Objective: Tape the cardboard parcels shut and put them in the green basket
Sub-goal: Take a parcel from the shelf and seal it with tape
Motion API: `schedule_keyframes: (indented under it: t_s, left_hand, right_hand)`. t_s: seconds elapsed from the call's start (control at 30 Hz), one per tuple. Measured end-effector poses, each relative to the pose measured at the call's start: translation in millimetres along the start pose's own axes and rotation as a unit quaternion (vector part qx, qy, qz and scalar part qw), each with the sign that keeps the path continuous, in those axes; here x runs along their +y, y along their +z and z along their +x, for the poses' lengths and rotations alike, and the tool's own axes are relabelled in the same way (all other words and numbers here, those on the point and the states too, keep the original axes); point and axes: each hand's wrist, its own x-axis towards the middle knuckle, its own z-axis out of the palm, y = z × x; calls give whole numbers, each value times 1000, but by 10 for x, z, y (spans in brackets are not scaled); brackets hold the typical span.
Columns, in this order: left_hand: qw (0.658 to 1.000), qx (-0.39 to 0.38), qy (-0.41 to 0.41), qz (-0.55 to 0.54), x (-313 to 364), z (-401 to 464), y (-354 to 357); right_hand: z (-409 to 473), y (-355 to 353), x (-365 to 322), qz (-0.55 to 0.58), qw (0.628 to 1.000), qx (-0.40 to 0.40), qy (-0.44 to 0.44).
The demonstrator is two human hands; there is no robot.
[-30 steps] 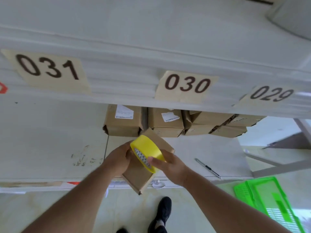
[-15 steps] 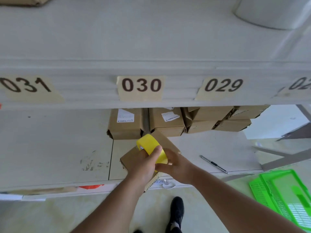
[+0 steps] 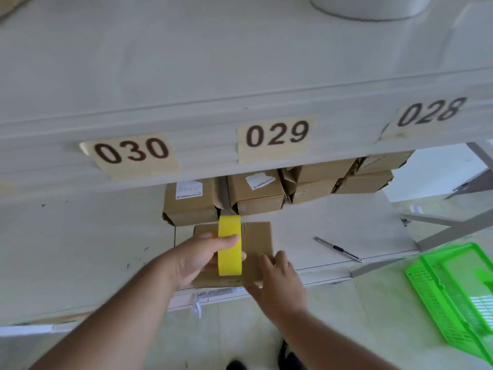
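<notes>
Roll up on edge, ready to lay tape.
I see my left hand (image 3: pixel 198 259) pinching the tape (image 3: pixel 230 245) over the parcel (image 3: pixel 257 243), right hand (image 3: pixel 276 277) flat, pinning its near edge (steadying it, I'd say); basket (image 3: pixel 426 284) waits well right of it.

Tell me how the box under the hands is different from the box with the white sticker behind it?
The flat parcel lies at the shelf's front edge under both hands; the labelled parcel sits at the back, untouched. The flat parcel's top shows no sticker; the labelled parcel has a white one. Both are brown cardboard.
</notes>
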Motion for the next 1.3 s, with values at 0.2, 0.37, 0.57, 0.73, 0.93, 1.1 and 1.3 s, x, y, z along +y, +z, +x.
schedule_keyframes:
  t_s: [0.2,0.37,0.57,0.73,0.93,1.1,1.3]
  left_hand:
    - [987,125,1,97,-16,-116,-26]
    - [978,151,13,146,-125,-119,19]
    - [979,155,5,131,-75,-108,11]
    - [979,127,-7,156,-50,-41,37]
    - [982,113,-15,150,143,113,56]
    - [989,1,-102,103,415,252,151]
    - [981,-24,-140,131,398,345,29]
  right_hand:
    - [47,-15,-153,-57,992,67,-86]
    - [449,-258,-16,-95,979,-135,-121]
    - [450,-255,-150,-154,981,-78,-91]
    - [425,-309,-106,-137,988,-76,-12]
    - [395,-275,-161,-131,987,-89,3]
    - [402,-278,-98,-135,987,-91,-8]
    - [384,-262,-7,-116,989,-91,-13]
